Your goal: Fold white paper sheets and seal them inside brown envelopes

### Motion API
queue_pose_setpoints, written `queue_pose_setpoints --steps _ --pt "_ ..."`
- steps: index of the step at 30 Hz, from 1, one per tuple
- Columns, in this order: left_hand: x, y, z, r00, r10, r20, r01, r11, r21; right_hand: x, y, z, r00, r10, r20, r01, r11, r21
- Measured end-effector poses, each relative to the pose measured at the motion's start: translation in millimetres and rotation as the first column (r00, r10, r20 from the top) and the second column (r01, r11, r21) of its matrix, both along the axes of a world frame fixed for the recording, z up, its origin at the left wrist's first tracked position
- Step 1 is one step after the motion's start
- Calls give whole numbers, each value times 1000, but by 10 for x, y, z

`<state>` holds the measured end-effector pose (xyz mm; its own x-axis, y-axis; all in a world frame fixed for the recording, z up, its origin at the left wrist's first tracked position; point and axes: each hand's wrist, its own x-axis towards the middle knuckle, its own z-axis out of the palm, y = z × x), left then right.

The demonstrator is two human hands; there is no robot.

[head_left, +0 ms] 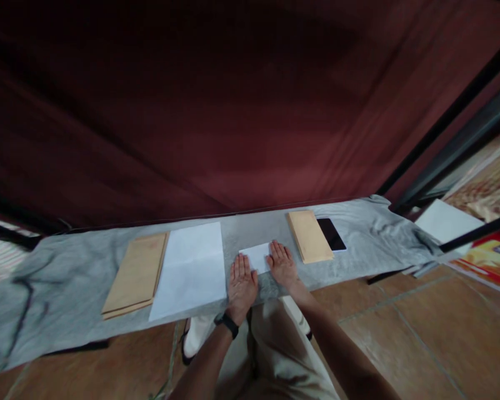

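The small white paper (258,257) lies flat on the grey-draped counter (256,226), slightly slanted. Its two ends are partly covered.

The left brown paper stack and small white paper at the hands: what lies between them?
Head view: a large white paper sheet, then grey fabric and part of the left hand, which touches the small white paper.

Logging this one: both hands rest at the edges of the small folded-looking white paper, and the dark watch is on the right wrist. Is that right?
Not quite. The head view shows the dark watch on the left wrist, not the right. The left hand and right hand do rest at the edges of the small white paper.
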<state>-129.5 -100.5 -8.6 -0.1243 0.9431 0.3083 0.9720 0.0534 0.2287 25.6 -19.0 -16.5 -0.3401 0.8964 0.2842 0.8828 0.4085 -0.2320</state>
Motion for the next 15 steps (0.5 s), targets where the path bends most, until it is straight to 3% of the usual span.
queue_pose_setpoints --steps 7,10,13,15 --pt "30 -206 -3 999 33 13 -33 999 -13 19 -17 13 1000 -1 30 2 999 -32" --pt "93 -332 34 1000 -31 5 31 999 -35 22 -15 20 1000 -1 18 2 999 -44" --pt "119 -398 198 988 -153 -12 152 987 -44 31 -17 17 1000 7 15 -7 999 -35" --pt "44 -364 364 988 -150 -25 149 988 -32 37 -18 14 1000 18 25 -18 1000 -23"
